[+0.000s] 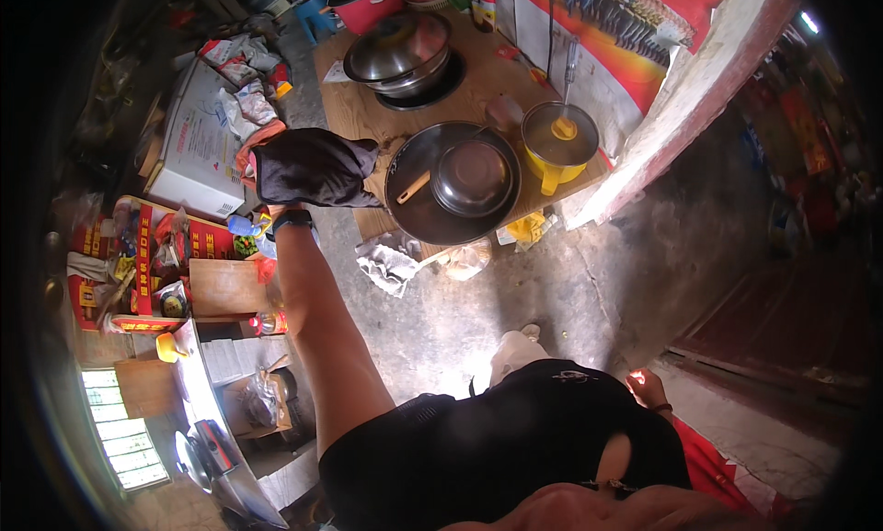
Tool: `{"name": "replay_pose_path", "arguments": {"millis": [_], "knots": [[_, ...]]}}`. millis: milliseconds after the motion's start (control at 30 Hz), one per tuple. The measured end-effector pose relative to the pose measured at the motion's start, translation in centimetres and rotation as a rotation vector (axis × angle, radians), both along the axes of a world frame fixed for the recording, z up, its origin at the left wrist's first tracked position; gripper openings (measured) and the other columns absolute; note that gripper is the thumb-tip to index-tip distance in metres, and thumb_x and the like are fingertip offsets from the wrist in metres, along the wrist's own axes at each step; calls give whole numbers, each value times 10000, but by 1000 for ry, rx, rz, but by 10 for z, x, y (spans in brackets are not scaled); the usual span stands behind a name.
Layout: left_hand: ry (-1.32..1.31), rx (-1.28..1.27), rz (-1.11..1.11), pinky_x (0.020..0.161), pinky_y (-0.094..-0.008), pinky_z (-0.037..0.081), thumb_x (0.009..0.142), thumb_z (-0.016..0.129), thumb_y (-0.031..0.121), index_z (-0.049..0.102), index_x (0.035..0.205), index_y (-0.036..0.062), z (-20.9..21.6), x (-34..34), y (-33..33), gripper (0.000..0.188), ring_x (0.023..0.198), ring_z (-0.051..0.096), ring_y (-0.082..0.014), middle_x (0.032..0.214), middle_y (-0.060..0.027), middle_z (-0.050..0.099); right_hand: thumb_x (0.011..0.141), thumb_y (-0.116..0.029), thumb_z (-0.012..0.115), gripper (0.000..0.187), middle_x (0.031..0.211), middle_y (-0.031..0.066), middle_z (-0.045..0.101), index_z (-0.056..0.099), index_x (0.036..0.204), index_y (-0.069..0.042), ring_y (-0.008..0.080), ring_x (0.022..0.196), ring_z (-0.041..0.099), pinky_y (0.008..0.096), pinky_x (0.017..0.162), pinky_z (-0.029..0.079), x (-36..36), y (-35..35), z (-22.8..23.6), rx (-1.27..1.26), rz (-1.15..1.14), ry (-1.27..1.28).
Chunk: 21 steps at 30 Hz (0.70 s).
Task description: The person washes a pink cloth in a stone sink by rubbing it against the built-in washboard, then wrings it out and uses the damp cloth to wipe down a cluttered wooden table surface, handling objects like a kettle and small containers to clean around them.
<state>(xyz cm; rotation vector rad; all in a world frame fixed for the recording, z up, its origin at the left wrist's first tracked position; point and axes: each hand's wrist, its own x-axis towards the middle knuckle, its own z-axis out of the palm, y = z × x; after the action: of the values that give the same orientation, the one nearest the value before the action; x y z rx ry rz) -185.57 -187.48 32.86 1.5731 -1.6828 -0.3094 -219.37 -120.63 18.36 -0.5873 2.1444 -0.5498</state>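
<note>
The crumpled dark fabric cloth (317, 170), borne by the left hand (276, 209) beside the round black metal wok (425, 150), is best kept gathered and unsnagged, though the covered grip's closure cannot be told.

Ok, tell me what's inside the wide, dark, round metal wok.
In the wok sits a smaller, round, dark metal pan, with a light-brown wooden handle at its left; the wok's base beneath it is hidden.
</note>
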Motion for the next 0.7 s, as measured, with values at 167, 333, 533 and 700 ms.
{"name": "replay_pose_path", "arguments": {"millis": [167, 333, 533, 700], "knots": [[-72, -31, 29, 684, -325, 489, 860, 528, 180, 580, 1008, 136, -1, 8, 10, 163, 798, 615, -204, 913, -35, 610, 836, -343, 647, 386, 780, 142, 685, 631, 956, 24, 231, 724, 671, 346, 690, 526, 8, -1, -6, 4, 58, 19], [-112, -353, -53, 667, -330, 490, 847, 535, 171, 592, 993, 147, 0, -51, 68, 159, 782, 622, -207, 899, -33, 616, 835, -355, 651, 323, 838, 139, 685, 666, 921, -44, 262, 794, 665, 351, 729, 520, 4, 22, -36, 72, 41, -9], [-36, -230, -781, 647, -336, 492, 831, 544, 161, 607, 976, 161, -12, -170, 206, 158, 764, 631, -211, 881, -31, 622, 784, -409, 628, 385, 890, 178, 684, 688, 893, -45, 338, 853, 650, 419, 770, 502, -22, 27, -52, 84, -59, 98], [-253, -191, -1507, 630, -341, 494, 819, 551, 152, 620, 962, 172, 19, -297, 310, 160, 749, 638, -214, 867, -30, 628, 770, -403, 613, 380, 867, 189, 680, 695, 854, -41, 351, 858, 645, 431, 792, 493, -27, 60, -53, 49, -244, 167]]}}
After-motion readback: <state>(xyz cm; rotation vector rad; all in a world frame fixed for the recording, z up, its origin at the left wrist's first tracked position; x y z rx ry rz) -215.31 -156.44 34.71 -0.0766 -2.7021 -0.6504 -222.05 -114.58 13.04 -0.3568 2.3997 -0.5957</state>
